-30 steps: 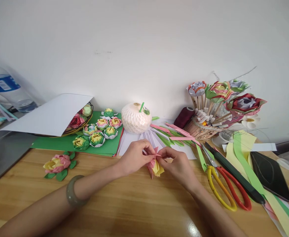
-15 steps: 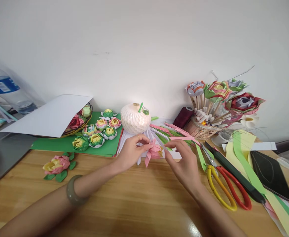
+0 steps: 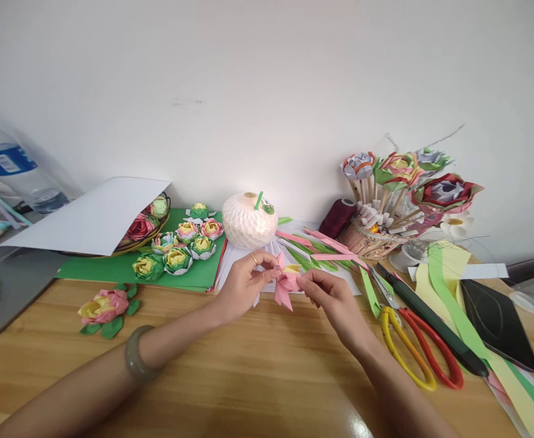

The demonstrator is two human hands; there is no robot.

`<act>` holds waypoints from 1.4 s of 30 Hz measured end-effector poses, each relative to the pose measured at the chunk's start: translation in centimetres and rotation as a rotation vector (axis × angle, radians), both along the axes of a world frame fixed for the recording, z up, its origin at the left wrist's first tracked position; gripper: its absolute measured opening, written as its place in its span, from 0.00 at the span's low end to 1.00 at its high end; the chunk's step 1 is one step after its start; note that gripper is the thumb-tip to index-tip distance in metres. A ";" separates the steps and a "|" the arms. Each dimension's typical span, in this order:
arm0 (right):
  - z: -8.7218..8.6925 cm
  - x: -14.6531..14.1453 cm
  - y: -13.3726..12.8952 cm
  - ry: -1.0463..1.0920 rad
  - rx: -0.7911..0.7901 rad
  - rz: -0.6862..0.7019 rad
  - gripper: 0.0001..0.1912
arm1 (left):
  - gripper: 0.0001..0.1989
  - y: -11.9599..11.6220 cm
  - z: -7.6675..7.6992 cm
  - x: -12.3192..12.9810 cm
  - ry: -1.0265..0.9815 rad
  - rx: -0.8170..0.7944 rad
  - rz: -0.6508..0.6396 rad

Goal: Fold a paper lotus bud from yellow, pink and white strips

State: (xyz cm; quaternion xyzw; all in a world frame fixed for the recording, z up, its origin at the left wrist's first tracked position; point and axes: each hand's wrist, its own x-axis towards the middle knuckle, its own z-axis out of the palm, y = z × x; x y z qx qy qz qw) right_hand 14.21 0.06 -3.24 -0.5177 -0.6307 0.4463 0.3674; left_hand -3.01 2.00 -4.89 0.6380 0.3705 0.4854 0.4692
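The left hand (image 3: 243, 281) and right hand (image 3: 335, 299) pinch the paper flower (image 3: 287, 283) from nine and three o'clock, seemingly to steady it

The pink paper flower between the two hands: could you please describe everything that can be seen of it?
The pink paper flower looks folded from paper, with pointed pink petals spreading up and down and some yellow at its upper right. The left hand pinches its left side; fingertips of the right hand touch its right side. Its far side is hidden.
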 end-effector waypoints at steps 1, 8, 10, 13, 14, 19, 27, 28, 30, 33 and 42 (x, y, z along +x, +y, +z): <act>0.1 0.1 0.1 0.000 0.001 0.003 0.16 | 0.02 0.1 0.0 0.0 -0.022 -0.008 -0.028; 0.6 0.4 0.1 0.017 -0.037 0.061 0.17 | 0.05 0.5 0.0 -0.4 -0.182 -0.109 -0.202; 0.7 0.4 0.1 0.039 -0.055 0.077 0.17 | 0.06 0.6 0.0 -0.4 -0.219 -0.124 -0.208; 0.7 0.5 0.1 0.074 -0.082 0.100 0.17 | 0.07 0.8 -0.2 -0.4 -0.262 -0.133 -0.205; 0.7 0.5 0.0 0.088 -0.094 0.110 0.17 | 0.07 0.8 -0.3 -0.4 -0.279 -0.132 -0.205; 0.7 0.8 -0.1 0.175 -0.193 0.167 0.15 | 0.07 0.9 -0.8 -0.2 -0.364 -0.150 -0.214; 0.3 1.6 0.9 0.090 -0.175 -0.028 0.19 | 0.12 1.1 0.7 -0.2 -0.556 -0.388 -0.178; 0.2 1.5 1.0 0.106 -0.139 -0.081 0.18 | 0.13 1.1 0.8 -0.1 -0.568 -0.404 -0.187; 0.1 1.2 0.9 0.196 -0.093 -0.055 0.18 | 0.13 0.9 0.8 0.1 -0.576 -0.447 -0.195; 0.3 0.5 0.5 0.328 -0.146 0.056 0.17 | 0.14 0.6 0.5 0.6 -0.542 -0.499 -0.192; -0.2 -0.4 0.3 0.203 0.020 -0.020 0.07 | 0.11 0.5 -0.2 0.4 -0.384 -0.477 -0.175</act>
